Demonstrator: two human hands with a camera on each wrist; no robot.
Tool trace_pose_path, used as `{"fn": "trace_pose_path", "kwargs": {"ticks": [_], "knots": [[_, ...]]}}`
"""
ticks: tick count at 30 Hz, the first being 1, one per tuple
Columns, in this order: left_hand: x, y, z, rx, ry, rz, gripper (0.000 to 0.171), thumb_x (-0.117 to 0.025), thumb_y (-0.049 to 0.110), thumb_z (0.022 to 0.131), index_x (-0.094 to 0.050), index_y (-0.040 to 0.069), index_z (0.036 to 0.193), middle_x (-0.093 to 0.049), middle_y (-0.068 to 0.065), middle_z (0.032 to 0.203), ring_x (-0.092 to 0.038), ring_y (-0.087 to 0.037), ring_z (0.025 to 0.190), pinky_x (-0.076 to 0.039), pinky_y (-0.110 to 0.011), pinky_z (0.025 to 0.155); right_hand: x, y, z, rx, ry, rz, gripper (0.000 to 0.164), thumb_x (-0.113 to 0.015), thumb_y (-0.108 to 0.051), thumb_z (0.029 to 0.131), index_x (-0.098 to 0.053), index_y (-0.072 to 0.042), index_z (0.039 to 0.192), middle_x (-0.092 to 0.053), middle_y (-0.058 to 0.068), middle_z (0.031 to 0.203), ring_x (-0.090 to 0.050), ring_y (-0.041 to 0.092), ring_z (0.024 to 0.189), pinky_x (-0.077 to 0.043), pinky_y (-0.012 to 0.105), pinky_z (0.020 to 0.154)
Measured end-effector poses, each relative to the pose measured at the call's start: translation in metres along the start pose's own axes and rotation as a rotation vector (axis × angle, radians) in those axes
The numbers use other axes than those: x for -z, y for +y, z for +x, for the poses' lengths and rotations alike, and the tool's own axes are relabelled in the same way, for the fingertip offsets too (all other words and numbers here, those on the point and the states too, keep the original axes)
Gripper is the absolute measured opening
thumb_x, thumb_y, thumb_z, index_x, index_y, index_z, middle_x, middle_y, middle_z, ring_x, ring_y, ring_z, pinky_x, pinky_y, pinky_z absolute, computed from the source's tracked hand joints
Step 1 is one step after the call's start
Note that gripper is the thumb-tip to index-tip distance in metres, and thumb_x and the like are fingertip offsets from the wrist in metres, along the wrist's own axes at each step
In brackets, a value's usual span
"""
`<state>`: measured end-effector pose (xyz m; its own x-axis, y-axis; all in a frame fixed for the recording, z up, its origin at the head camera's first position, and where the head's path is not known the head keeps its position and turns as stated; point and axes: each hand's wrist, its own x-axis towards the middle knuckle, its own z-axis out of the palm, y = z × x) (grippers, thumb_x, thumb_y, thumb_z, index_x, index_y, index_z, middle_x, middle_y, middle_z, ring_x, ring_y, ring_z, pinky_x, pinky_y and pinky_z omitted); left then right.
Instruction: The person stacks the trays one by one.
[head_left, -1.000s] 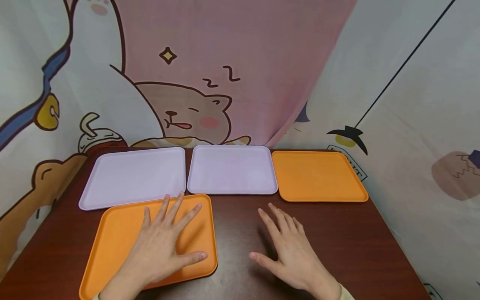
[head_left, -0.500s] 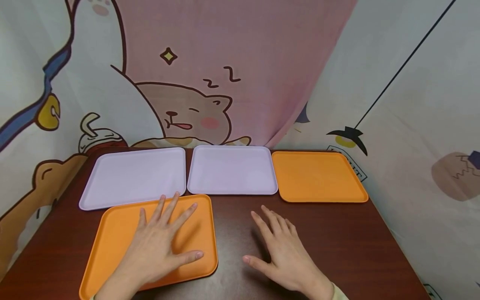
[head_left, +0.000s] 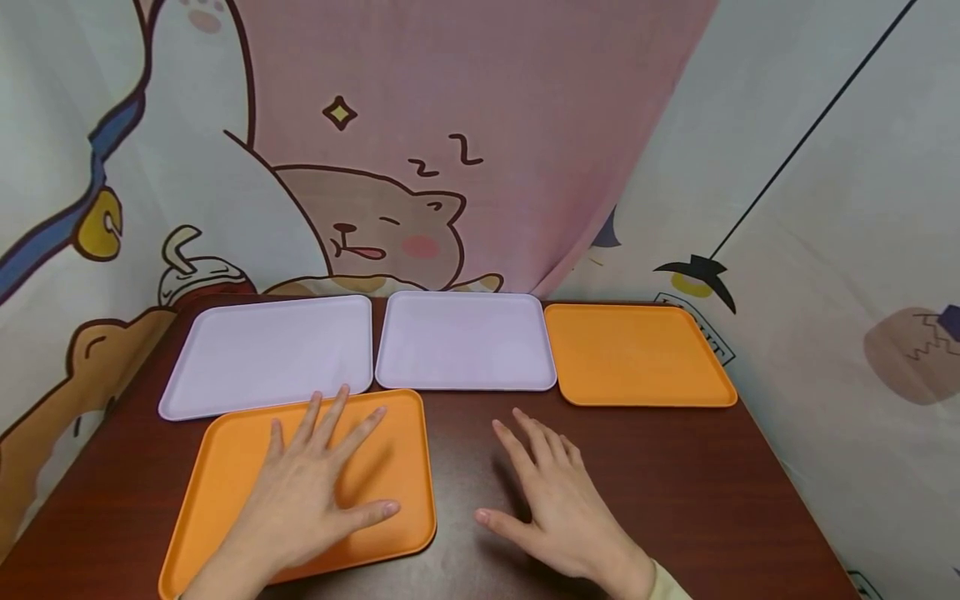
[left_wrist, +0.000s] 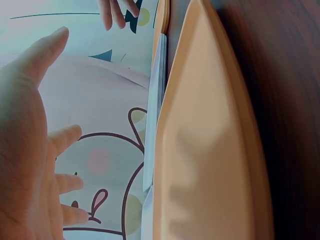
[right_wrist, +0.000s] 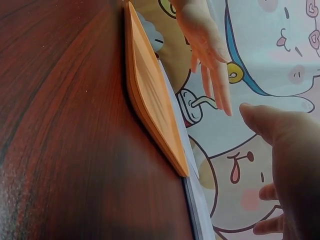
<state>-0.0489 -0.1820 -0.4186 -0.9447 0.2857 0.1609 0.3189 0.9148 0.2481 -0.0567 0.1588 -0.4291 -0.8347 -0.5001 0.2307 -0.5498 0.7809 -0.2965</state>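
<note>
Above the near tray (head_left: 406, 468), left hand (head_left: 296, 496) spreads empty fingers, right hand (head_left: 562, 508) likewise alongside; careless pressing could skid the tray.

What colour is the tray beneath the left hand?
Plain orange; the tray beneath the left hand shows best in the head view.

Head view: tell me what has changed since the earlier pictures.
The left hand has shifted slightly left above the front orange tray, and the right hand has also drifted left. Neither has taken hold of or let go of anything. The front tray, left lilac tray, middle lilac tray and back orange tray stayed put.
</note>
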Motion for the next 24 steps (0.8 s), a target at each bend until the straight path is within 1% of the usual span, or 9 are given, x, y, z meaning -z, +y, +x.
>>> {"fn": "trace_pose_path", "kwargs": {"ticks": [4,6,11,15,19,24], "knots": [[0.001,-0.004,-0.001,0.013,0.0,-0.007,0.104,-0.063,0.089,0.08,-0.024,0.047,0.167,-0.009,-0.007,0.177,-0.012,-0.046,0.158,-0.015,-0.088,0.107,0.0,-0.001,0.002,-0.007,-0.005,0.021,0.1,-0.069,-0.069,0.093,-0.022,-0.027,0.17,-0.025,0.011,0.171,-0.038,0.039,0.147,-0.037,0.072,0.109],[0.002,-0.006,-0.001,0.024,-0.002,-0.013,0.105,-0.064,0.089,0.08,-0.024,0.047,0.167,-0.008,-0.007,0.177,-0.011,-0.046,0.158,-0.015,-0.088,0.108,0.0,-0.002,0.003,-0.011,-0.013,0.03,0.099,-0.066,-0.071,0.093,-0.022,-0.027,0.17,-0.026,0.011,0.171,-0.037,0.039,0.148,-0.038,0.071,0.109],[0.003,-0.012,-0.003,0.054,-0.014,-0.025,0.105,-0.064,0.089,0.08,-0.028,0.044,0.167,-0.007,-0.008,0.177,-0.01,-0.048,0.158,-0.012,-0.089,0.107,0.0,-0.006,0.007,-0.018,-0.034,0.055,0.098,-0.06,-0.076,0.094,-0.027,-0.023,0.169,-0.026,0.011,0.171,-0.036,0.038,0.149,-0.038,0.07,0.109],[0.004,-0.017,-0.005,0.078,-0.02,-0.022,0.105,-0.063,0.09,0.08,-0.032,0.04,0.167,-0.009,-0.01,0.176,-0.012,-0.05,0.157,-0.012,-0.09,0.106,-0.001,-0.009,0.01,-0.015,-0.042,0.078,0.097,-0.061,-0.075,0.094,-0.027,-0.022,0.169,-0.024,0.01,0.171,-0.034,0.037,0.15,-0.037,0.069,0.111],[0.006,-0.02,-0.007,0.094,-0.02,-0.018,0.105,-0.062,0.09,0.08,-0.033,0.039,0.166,-0.01,-0.011,0.176,-0.014,-0.052,0.156,-0.013,-0.091,0.105,-0.001,-0.012,0.013,-0.013,-0.042,0.088,0.098,-0.06,-0.076,0.094,-0.024,-0.025,0.17,-0.023,0.009,0.172,-0.032,0.035,0.151,-0.036,0.068,0.112],[0.007,-0.024,-0.01,0.106,-0.015,-0.022,0.105,-0.063,0.089,0.08,-0.032,0.039,0.167,-0.008,-0.01,0.176,-0.012,-0.051,0.156,-0.011,-0.09,0.106,-0.003,-0.015,0.017,-0.004,-0.041,0.096,0.099,-0.066,-0.071,0.094,-0.023,-0.025,0.17,-0.023,0.009,0.172,-0.033,0.035,0.151,-0.036,0.067,0.112]]}}
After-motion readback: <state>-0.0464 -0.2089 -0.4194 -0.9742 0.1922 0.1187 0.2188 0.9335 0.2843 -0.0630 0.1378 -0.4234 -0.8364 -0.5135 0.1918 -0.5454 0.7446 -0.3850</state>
